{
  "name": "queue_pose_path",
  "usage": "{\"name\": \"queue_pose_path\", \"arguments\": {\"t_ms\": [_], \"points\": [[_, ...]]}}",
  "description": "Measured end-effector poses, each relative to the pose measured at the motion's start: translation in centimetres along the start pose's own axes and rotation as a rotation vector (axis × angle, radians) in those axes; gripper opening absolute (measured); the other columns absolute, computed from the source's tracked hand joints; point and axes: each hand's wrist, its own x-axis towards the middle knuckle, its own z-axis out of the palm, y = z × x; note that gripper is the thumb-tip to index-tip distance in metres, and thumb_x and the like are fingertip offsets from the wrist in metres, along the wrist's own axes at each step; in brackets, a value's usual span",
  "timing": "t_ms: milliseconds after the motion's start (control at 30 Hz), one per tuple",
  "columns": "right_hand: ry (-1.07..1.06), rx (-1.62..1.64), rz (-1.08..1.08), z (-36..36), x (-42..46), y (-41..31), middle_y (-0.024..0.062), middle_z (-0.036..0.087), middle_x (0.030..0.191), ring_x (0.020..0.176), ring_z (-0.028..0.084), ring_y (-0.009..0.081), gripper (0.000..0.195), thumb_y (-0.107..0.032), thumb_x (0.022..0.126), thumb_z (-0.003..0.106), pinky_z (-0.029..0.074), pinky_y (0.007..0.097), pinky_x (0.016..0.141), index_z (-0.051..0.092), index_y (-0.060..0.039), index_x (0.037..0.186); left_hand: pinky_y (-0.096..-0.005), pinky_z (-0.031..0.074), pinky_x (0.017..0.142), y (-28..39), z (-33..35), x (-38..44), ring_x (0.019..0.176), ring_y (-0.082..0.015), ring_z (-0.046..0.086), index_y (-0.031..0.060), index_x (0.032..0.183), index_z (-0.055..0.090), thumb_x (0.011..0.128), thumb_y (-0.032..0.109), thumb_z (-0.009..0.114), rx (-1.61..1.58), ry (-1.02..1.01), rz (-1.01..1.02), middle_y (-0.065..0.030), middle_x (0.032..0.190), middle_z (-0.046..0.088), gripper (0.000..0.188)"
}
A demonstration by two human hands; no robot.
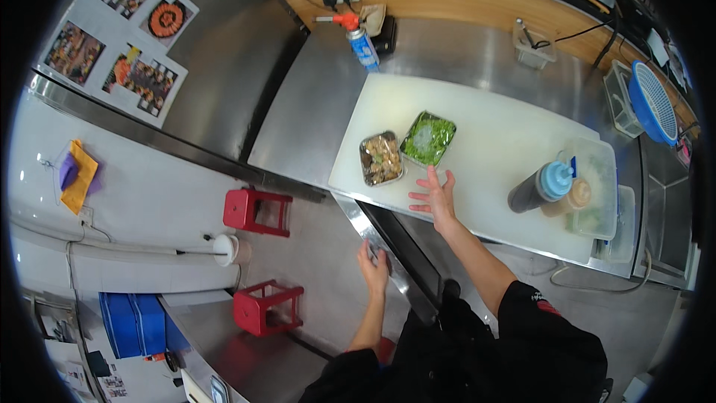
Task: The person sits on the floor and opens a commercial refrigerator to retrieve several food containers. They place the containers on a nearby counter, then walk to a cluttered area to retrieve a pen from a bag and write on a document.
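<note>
My right hand (437,196) is over the near edge of a white cutting board (481,117), fingers spread, its fingertips just below a film-covered tray of chopped greens (428,140). Whether they touch the tray is unclear. To the left of the greens stands a second wrapped tray, holding brownish food pieces (381,158). My left hand (373,264) is at the metal front of an open undercounter door or drawer (391,257), fingers partly bent at its edge; whether it grips the edge cannot be told.
A dark squeeze bottle with a blue cap (540,186), a smaller light bottle (568,198) and a clear lidded container (596,187) are at the board's right. Behind it stand a blowtorch on a gas can (362,47) and a small clear bin (534,50). Red stools (257,211) are at left.
</note>
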Motion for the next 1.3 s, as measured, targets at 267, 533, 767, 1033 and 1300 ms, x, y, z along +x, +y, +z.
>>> {"name": "queue_pose_path", "arguments": {"t_ms": [267,533,767,1033,1300], "points": [[-0.046,0.188,0.052,-4.7,5.6,0.9,0.0226,0.062,0.113,0.088,0.068,0.0294,0.058,-0.033,0.096,0.056,0.06,0.0373,0.066,0.036,0.0019,0.138,-0.0358,0.047,0.092,9.9,-0.1,-1.0,0.118,-0.0258,0.053,0.0035,0.125,0.058,0.088,0.001,0.06,-0.036,-0.253,0.341,-0.0136,0.124,0.058,0.037],[0.028,-0.495,-0.163,-4.4,5.7,0.9,0.0125,0.07,0.076,0.054,0.066,0.0176,0.029,-0.014,0.091,0.06,0.051,0.0286,0.045,0.057,0.0048,0.113,-0.0457,0.032,0.109,23.1,5.2,10.3,0.128,-0.0333,0.046,0.0029,0.127,0.055,0.081,-0.001,0.061,0.283,-0.507,0.903,-0.0163,0.132,0.053,0.047],[0.316,-1.025,-0.633,-2.8,4.4,0.3,0.0167,0.066,0.065,0.056,0.065,0.0315,0.028,-0.005,0.079,0.064,0.051,0.0398,0.055,0.06,0.0004,0.106,-0.0481,0.021,0.116,22.7,8.2,15.9,0.137,-0.033,0.035,-0.0017,0.128,0.052,0.078,0.002,0.057,0.504,-0.707,1.118,-0.0206,0.141,0.045,0.051],[0.237,-1.205,-0.447,-4.3,5.8,-1.8,0.0176,0.066,0.07,0.064,0.065,0.0344,0.02,-0.012,0.082,0.066,0.053,0.0433,0.063,0.061,0.001,0.096,-0.0441,0.022,0.116,24.5,11.1,20.7,0.139,-0.0304,0.033,0.006,0.135,0.05,0.078,-0.005,0.052,0.533,-0.949,1.152,-0.0124,0.144,0.045,0.058],[0.085,-0.026,-0.128,-5.4,1.8,-8.8,0.0043,0.057,0.086,0.089,0.061,0.0167,0.015,-0.016,0.101,0.049,0.055,0.0314,0.075,0.052,-0.002,0.097,-0.0478,0.018,0.116,25.6,14.5,21.2,0.142,-0.0347,0.027,-0.0036,0.139,0.04,0.082,0.011,0.058,0.67,-0.981,1.193,-0.0203,0.15,0.034,0.061]]}}
